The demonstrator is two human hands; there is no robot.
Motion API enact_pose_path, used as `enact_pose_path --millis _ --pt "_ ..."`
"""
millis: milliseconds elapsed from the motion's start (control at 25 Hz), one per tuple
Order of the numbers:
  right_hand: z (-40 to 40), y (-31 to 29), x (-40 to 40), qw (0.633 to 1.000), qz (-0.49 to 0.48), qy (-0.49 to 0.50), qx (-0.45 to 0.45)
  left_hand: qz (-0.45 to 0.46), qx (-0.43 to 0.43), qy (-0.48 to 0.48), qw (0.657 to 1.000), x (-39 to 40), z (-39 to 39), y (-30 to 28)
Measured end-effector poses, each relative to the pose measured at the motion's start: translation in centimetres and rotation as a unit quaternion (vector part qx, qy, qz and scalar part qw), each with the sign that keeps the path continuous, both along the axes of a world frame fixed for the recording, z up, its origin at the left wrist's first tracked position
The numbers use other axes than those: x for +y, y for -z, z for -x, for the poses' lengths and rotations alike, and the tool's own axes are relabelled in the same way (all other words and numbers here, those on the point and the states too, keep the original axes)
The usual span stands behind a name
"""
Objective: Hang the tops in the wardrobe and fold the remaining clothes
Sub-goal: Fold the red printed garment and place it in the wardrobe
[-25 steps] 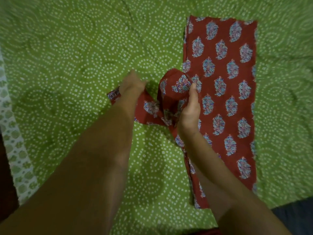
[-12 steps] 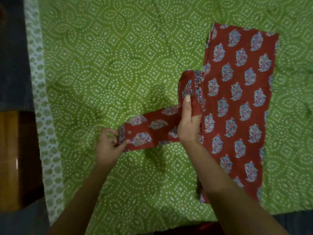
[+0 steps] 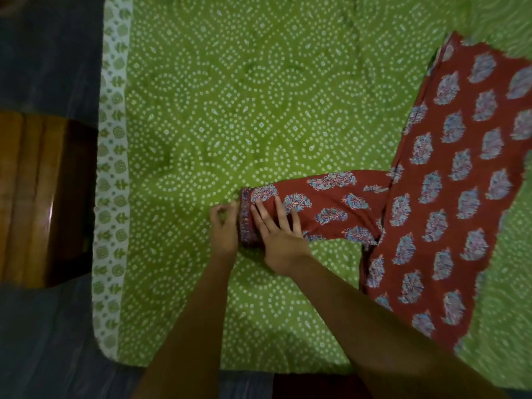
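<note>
Sleeve (image 3: 316, 205) now flat; R hand (image 3: 276, 234) presses, L hand (image 3: 224, 228) at cuff

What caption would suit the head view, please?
Right hand flattens the red top's sleeve on a green sheet.

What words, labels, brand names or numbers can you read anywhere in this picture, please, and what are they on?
None: no writing shows anywhere.
Red top: printed leaf motifs only, no label in view.
Green bedsheet: white dot patterns and a border of small shapes, no letters.
</note>
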State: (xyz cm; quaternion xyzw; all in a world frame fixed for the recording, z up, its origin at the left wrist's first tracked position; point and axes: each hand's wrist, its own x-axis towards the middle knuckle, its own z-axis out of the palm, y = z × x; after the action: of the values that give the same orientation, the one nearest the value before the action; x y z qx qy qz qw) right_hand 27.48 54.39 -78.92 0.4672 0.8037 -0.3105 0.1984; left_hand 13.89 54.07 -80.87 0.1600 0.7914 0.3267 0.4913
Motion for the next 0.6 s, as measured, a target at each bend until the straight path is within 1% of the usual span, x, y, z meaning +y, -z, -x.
enact_pose_path --millis 40,120,160,200,240,280,320,360,400,440,520,600 --pt "0.1 -0.2 0.4 0.999 0.018 0.001 0.026 0.006 -0.011 -0.02 1.0 0.2 0.0 0.0" --pt "-0.4 -0.8 1.6 0.992 0.038 -0.029 0.118 -0.005 0.007 -0.009 1.0 0.5 -0.3 -0.5" --pt "-1.1 -0.8 2.3 0.985 0.008 -0.043 0.165 -0.018 0.022 -0.002 1.0 0.7 -0.7 -0.8" --pt "-1.9 -1.1 3.1 0.979 -0.049 -0.014 0.2 -0.03 0.031 0.01 0.999 0.7 -1.0 -1.0" --pt "-3.0 -1.3 4.1 0.969 -0.117 0.064 0.209 -0.048 0.027 0.03 0.998 0.6 -1.3 -1.0" --pt "-4.6 -1.4 5.2 0.953 -0.174 0.165 0.187 -0.057 0.02 0.057 0.997 0.4 -1.4 -0.9" --pt "-6.6 -1.2 6.2 0.937 -0.209 0.247 0.129 -0.058 0.018 0.08 0.995 0.2 -1.6 -0.8" --pt "-8.9 -1.0 7.1 0.931 -0.219 0.288 0.044 -0.052 0.03 0.098 0.993 0.1 -1.6 -0.7" --pt "-11.5 -0.7 7.8 0.932 -0.202 0.298 -0.039 -0.047 0.044 0.109 0.992 0.2 -1.7 -0.5" --pt "-14.0 -0.6 8.3 0.935 -0.161 0.302 -0.09 -0.044 0.054 0.113 0.991 0.3 -1.9 -0.5" --pt "-17.4 -0.7 9.1 0.949 -0.058 0.29 -0.111 -0.031 0.063 0.105 0.992 0.6 -2.2 -0.6" --pt "-18.6 -1.1 9.7 0.973 0.009 0.192 -0.131 -0.039 0.064 0.092 0.993 0.6 -2.4 -0.7"
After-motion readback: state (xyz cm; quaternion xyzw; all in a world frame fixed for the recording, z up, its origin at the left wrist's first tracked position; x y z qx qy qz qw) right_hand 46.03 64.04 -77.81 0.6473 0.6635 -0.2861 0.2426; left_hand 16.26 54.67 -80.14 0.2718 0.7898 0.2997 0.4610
